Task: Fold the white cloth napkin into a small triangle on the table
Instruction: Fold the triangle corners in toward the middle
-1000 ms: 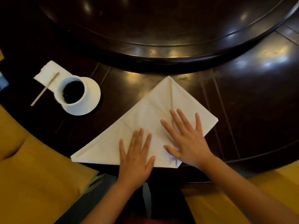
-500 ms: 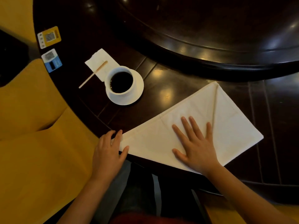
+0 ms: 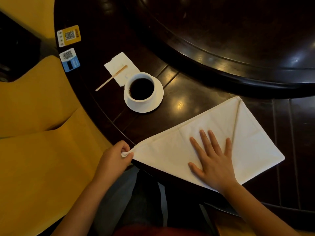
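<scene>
My left hand now pinches the napkin's long left tip between thumb and curled fingers, right at the table edge in the lower middle of the frame; a second ago that hand lay flat on the cloth, then slid off toward this corner. My right hand has stayed put, fingers straight and spread, palm pressing the cloth down just left of the centre seam. The white cloth napkin lies across the lower right of the frame, its right flap already folded in to the seam, its left wing flat and unfolded. I judge the grip on the tip means the left wing is about to be carried up to the top point to match the right. The coffee cup on its saucer sits above, near that path.
</scene>
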### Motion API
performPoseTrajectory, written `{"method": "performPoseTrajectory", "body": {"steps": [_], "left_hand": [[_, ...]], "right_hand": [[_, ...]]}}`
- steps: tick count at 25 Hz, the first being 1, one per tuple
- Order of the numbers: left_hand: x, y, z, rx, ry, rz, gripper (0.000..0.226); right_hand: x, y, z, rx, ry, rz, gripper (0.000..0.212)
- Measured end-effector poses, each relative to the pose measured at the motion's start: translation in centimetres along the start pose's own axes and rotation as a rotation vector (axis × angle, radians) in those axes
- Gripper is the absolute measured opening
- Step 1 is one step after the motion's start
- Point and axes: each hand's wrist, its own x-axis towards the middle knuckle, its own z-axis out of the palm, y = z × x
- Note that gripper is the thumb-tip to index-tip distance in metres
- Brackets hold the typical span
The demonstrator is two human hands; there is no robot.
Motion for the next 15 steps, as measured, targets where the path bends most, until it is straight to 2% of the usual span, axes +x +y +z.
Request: {"method": "performPoseTrajectory", "body": {"steps": [3,5,7,9,12,15], "left_hand": [[-0.7,3.1,-1.4,-0.378,-0.053,-0.072,0.019],[-1.0,5.9,-1.5,-0.553,-0.083,-0.05,0.024],[-1.2,8.8,-0.5,-0.634,-0.148,-0.012,0.029],[-1.2,11.3,1.0,-0.69,-0.226,0.021,0.03],[-0.9,14.2,2.8,-0.728,-0.295,0.066,0.03],[-0.6,16.0,3.8,-0.802,-0.383,0.093,0.024]], "right_hand": [[0.0,-0.2,0.0,0.046,0.042,0.009,0.076],[0.1,-0.8,-0.8,0.15,0.125,0.032,0.078],[0.3,-2.0,-2.6,0.36,0.218,0.004,0.074],[0.4,-3.0,-4.7,0.552,0.346,-0.057,0.06],[0.5,-2.6,-5.8,0.612,0.539,-0.05,0.03],[0.2,-0.5,-6.0,0.737,0.608,0.065,0.018]]}}
